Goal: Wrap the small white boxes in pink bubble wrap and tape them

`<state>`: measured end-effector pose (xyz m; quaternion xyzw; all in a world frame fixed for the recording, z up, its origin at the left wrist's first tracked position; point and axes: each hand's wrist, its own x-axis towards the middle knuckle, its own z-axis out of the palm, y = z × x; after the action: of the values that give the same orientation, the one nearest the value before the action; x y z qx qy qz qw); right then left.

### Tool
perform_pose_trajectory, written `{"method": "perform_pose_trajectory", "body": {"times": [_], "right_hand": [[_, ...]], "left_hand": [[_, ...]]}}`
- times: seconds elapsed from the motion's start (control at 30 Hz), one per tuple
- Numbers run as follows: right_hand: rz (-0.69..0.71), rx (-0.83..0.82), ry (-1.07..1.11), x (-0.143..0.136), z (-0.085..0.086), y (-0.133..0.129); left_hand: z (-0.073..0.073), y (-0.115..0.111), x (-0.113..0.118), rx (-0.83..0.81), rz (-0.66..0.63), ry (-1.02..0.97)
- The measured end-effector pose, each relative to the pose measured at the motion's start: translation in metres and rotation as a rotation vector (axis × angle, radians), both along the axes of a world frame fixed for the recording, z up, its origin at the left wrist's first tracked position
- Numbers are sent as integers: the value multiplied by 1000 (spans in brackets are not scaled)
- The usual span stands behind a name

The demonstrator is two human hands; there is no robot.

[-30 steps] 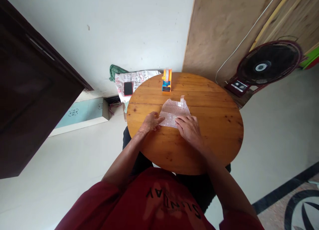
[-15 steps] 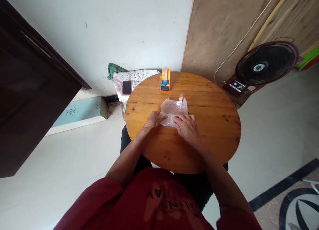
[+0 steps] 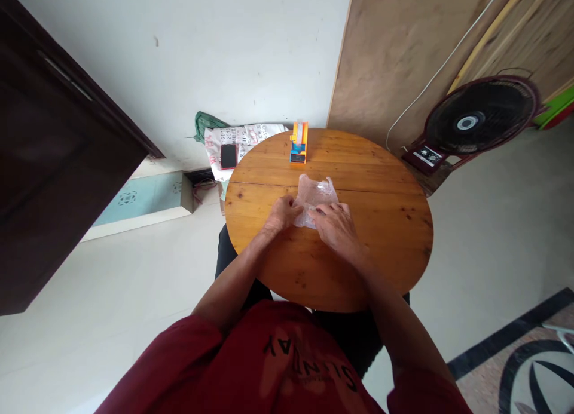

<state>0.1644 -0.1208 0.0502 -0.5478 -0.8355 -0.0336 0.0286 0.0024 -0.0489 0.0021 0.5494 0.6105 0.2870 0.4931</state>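
Observation:
A crumpled sheet of clear bubble wrap lies on the round wooden table, its near part folded over. My left hand pinches the wrap's left edge between thumb and fingers. On the near right side, my right hand grips the folded part with bent fingers, which hide some of it. Shiny patches show near the wrap's far right corner. Whether anything lies inside the folds, I cannot tell. Beyond the wrap stands an orange and blue tape dispenser with a roll of clear tape.
Left of the table, a phone rests on a white printed sack, with a green bag behind. A large dark fan stands at the right by the wooden panel. The white wall borders the table's far edge.
My left hand has moved slightly right, and the wrap's left edge has come inward with it. The clear strip that stuck up at the far right edge no longer stands out.

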Motion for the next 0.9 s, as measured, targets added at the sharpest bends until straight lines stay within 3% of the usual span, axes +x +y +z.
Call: {"method": "perform_pose_trajectory", "body": {"times": [0.23, 0.53, 0.77, 0.9], "right_hand": [[7, 4, 6, 0, 0, 1], [-67, -33, 184, -2, 4, 2], [-65, 20, 243, -2, -2, 2], [-41, 42, 322, 1, -6, 5]], "left_hand": [[10, -7, 10, -92, -5, -201], [24, -14, 16, -99, -73, -269], [37, -14, 6, -110, -278, -281], [35, -15, 7, 55, -413, -113]]}}
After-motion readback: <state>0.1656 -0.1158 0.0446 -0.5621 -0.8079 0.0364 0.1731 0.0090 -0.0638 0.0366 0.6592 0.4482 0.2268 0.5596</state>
